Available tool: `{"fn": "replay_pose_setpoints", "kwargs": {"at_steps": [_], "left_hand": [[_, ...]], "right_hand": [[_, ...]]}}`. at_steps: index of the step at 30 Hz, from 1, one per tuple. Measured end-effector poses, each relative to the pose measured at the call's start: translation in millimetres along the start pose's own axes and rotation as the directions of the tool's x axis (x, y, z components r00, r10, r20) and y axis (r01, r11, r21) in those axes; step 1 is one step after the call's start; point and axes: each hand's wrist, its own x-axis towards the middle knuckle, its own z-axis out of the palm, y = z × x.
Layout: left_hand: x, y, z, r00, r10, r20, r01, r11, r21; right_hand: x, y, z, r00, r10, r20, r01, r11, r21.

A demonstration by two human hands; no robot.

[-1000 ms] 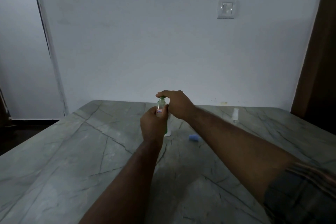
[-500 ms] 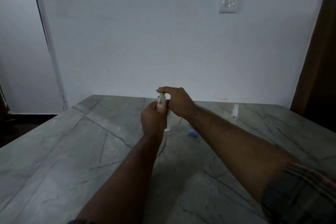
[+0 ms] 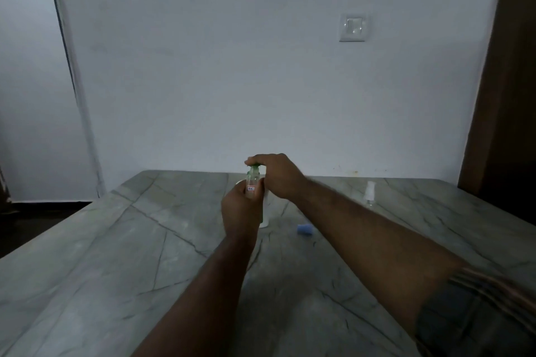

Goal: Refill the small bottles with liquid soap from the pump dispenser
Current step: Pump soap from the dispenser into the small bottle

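Observation:
My left hand [image 3: 239, 211] grips a small clear bottle [image 3: 251, 184] with a red-and-white label and holds it upright at the dispenser's spout. My right hand [image 3: 275, 175] lies on top of the pump dispenser [image 3: 264, 216], fingers curled over its green pump head [image 3: 255, 167]. Both hands hide most of the dispenser's pale body. Only its lower part shows on the table behind my left hand. Whether soap is flowing is too small to tell.
A grey marble table [image 3: 116, 255] runs to the white wall. A second small clear spray bottle [image 3: 369, 193] stands at the far right, and a blue cap [image 3: 305, 230] lies to the right of the dispenser. A dark wooden frame [image 3: 504, 95] rises at the right.
Both hands stay together at the dispenser, left holding the small bottle and right on the pump head. Only the camera's view has shifted slightly.

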Motion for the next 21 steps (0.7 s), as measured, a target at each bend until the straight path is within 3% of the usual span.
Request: {"fn": "replay_pose_setpoints", "kwargs": {"at_steps": [5, 10, 14, 21], "left_hand": [[0.8, 1.8, -0.4, 1.000, 0.001, -0.008, -0.001, 1.000, 0.010], [-0.5, 5.0, -1.0, 1.000, -0.006, -0.016, 0.006, 1.000, 0.005], [2.1, 3.8, -0.3, 1.000, -0.015, -0.003, 0.015, 1.000, 0.007], [1.1, 6.3, -1.9, 1.000, -0.010, -0.012, 0.011, 0.999, 0.031]], "right_hand": [[-9.9, 1.1, 9.7, 0.997, 0.027, -0.076, -0.023, 0.998, 0.062], [2.2, -1.7, 0.7, 1.000, 0.004, 0.001, -0.004, 0.999, -0.048], [-7.4, -0.4, 8.6, 0.997, 0.031, -0.069, -0.029, 0.999, 0.027], [-1.8, -3.1, 2.1, 1.000, 0.027, -0.013, -0.027, 1.000, -0.015]]}}
